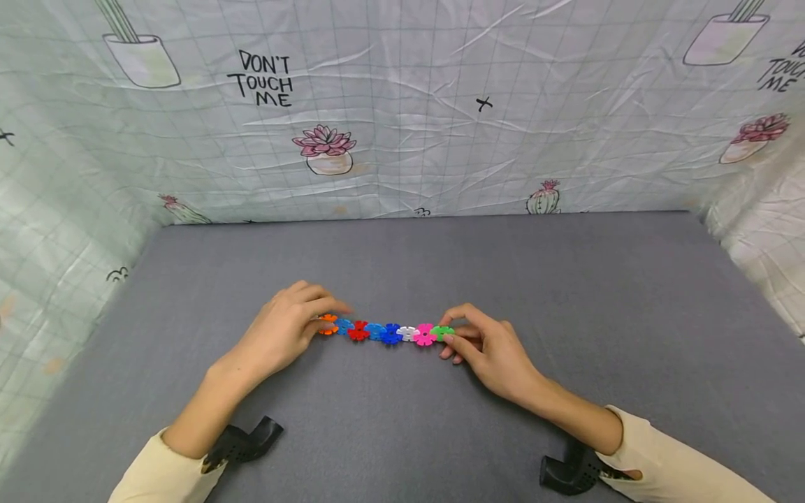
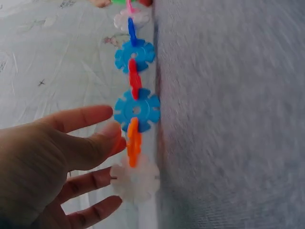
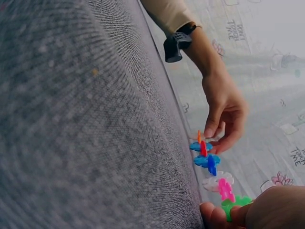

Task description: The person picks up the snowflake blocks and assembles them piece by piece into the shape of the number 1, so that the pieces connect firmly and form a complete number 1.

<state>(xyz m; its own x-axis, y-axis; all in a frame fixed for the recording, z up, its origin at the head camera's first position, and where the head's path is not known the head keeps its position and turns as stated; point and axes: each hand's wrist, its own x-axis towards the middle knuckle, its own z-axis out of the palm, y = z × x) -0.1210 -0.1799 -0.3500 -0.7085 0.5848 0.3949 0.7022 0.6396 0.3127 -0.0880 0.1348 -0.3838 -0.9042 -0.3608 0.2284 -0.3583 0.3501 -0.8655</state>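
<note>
A chain of interlocked flower-shaped plastic discs stretches between the two hands, above the grey table. An orange disc (image 1: 328,325), a red disc (image 1: 358,330), a dark blue disc (image 1: 391,334) and a pink disc (image 1: 425,334) show in it, with light blue and white ones between. My right hand (image 1: 497,353) pinches the green disc (image 1: 442,333) at the right end. My left hand (image 1: 286,328) is at the other end, fingers spread and fairly straight beside the orange disc. A whitish disc (image 2: 136,179) hangs past the orange one there; the head view hides it.
The grey tabletop (image 1: 402,272) spreads around the hands. Printed cloth walls (image 1: 402,105) stand at the back and sides. Black wrist mounts (image 1: 245,443) sit below the cream sleeves (image 1: 166,468).
</note>
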